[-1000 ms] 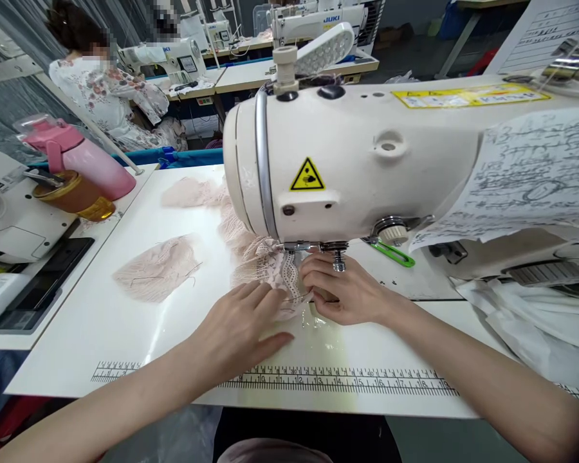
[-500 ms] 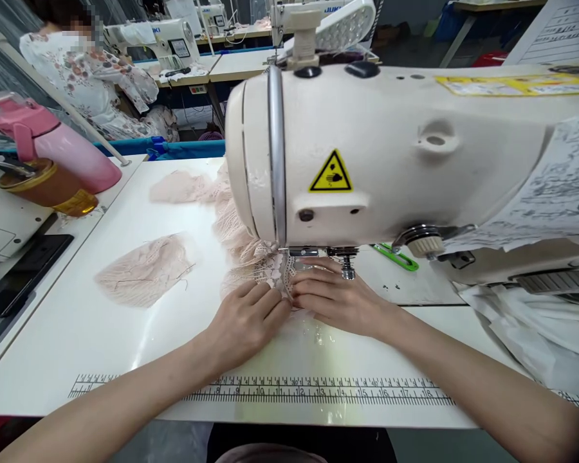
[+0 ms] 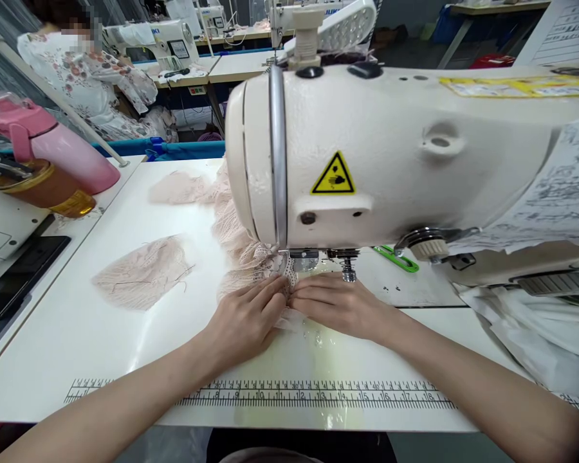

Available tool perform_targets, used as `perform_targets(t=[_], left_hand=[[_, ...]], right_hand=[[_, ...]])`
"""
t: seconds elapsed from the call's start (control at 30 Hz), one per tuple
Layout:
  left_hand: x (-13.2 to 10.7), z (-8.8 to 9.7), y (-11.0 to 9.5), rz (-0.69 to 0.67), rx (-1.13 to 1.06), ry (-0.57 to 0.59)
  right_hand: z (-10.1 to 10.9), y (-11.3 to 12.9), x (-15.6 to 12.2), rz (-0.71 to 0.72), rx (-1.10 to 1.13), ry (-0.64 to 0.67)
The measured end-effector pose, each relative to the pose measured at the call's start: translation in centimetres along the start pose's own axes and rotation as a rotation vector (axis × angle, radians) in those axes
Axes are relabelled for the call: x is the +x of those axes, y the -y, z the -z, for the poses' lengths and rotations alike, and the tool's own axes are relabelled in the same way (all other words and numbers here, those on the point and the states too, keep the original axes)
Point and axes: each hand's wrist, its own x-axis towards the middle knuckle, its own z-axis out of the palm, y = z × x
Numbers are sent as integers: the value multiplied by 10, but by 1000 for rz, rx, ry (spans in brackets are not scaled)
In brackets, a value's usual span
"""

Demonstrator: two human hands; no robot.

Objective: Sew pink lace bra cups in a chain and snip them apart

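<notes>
A cream sewing machine fills the middle of the head view. Pale pink lace fabric runs from behind the machine head to its presser foot. My left hand lies on the lace just left of the foot, fingers together and pinching the fabric edge. My right hand rests palm down in front of the needle bar, fingertips meeting the left hand's on the same lace. A separate pink lace piece lies loose on the white table to the left.
A printed ruler runs along the table's front edge. A pink bottle and a brown jar stand far left beside a black tablet. Green tweezers, papers and white fabric lie right. Another person sews behind.
The view moved closer to the machine. My hands drew together at the presser foot and slid slightly toward me; the left fingers went from flat to pinching the lace.
</notes>
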Motion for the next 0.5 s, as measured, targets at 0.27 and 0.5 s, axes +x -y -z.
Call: perform_targets(t=[0.27, 0.5], left_hand=[[2, -2, 0, 6, -15, -1], [4, -2, -1, 14, -31, 8]], right_hand=[[-1, -2, -2, -30, -12, -11], [4, -2, 1, -65, -45, -36]])
